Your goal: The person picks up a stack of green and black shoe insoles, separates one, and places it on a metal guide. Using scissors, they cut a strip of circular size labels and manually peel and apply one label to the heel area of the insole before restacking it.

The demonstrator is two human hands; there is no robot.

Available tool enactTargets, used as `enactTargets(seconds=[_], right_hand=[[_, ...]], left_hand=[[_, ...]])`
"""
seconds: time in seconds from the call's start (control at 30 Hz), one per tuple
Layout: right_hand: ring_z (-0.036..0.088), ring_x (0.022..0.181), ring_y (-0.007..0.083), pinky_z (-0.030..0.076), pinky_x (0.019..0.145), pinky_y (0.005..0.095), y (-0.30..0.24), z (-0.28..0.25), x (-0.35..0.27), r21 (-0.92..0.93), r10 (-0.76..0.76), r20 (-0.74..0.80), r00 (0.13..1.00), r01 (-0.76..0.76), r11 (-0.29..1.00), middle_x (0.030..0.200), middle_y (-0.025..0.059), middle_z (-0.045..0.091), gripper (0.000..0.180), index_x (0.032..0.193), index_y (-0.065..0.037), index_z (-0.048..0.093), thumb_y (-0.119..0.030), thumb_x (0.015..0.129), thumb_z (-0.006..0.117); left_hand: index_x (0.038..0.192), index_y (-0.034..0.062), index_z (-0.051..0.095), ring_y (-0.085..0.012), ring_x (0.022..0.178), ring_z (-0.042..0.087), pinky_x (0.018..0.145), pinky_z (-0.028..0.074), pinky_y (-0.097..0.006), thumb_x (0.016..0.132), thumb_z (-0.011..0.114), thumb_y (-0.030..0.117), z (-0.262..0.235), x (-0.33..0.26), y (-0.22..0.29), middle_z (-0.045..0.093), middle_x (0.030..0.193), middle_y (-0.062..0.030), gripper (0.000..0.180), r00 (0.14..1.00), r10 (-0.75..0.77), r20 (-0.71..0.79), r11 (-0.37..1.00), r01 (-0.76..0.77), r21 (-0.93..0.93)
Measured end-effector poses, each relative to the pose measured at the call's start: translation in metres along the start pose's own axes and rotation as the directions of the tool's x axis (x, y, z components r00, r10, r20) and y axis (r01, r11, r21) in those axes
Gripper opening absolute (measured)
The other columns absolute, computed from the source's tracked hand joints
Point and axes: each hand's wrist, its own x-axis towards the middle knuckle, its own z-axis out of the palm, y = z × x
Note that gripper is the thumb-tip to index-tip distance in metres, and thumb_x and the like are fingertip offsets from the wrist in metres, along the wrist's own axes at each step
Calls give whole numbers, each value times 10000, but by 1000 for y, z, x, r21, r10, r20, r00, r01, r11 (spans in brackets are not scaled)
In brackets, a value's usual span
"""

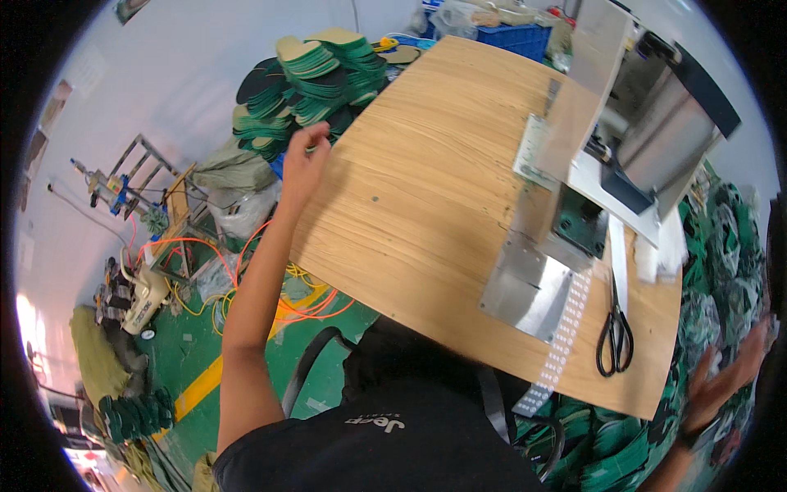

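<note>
My left hand hovers at the table's left edge, beside tall stacks of green insoles with tan tops. Its fingers are loosely curved with a gap at the thumb, and I see nothing held in them. Off the table's right side, my right hand is stretched out with its fingers apart, over a heap of green pieces in clear plastic. Between the two stands a machine with a metal cylinder and a clear shield. A strip of small printed labels runs from it over the front edge.
Black-handled scissors lie on the wooden table, right of a metal plate. A blue crate stands at the back. Orange hoses and a metal frame occupy the floor on the left. More green pieces lie below the front edge.
</note>
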Motion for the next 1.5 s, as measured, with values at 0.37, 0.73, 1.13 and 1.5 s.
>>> enactTargets(seconds=[0.37, 0.73, 1.13, 1.5], right_hand=[[461, 1179, 348, 370, 981, 443, -111, -17, -36, 342, 368, 406, 836, -512, 788, 1272, 190, 513, 339, 1251, 54, 466, -69, 936, 483], [584, 928, 309, 451, 849, 400, -151, -24, -18, 392, 414, 425, 805, -576, 717, 961, 146, 643, 89, 910, 25, 612, 19, 858, 540], [603, 865, 303, 483, 777, 376, -180, -15, -10, 617, 377, 403, 834, -552, 561, 899, 132, 655, 118, 858, 5, 619, 61, 759, 586], [566, 974, 335, 437, 878, 408, -216, -18, 16, 660, 256, 458, 851, -518, 544, 994, 159, 623, 78, 878, 38, 590, 44, 823, 535]], left_hand=[[1466, -22, -78, -464, 1180, 443, 930, 382, -603, 745, 596, 690, 20, 172, -62, 199, 1472, -301, 1217, 518, -834, -189, 547, 738, -395], [1404, 1, 151, -354, 1139, 513, 895, 440, -491, 669, 722, 602, 67, 197, -109, 428, 1363, -180, 1108, 465, -883, -53, 434, 771, -466], [1285, 26, 460, -303, 1106, 515, 862, 483, -452, 820, 669, 378, 4, 170, -100, 503, 1281, -151, 620, 632, -752, -185, 600, 542, -589], [1031, -111, 593, -349, 1052, 516, 826, 460, -476, 629, 789, 431, 12, 167, -48, 443, 1309, -263, 702, 477, -721, -503, 616, 773, -150]])
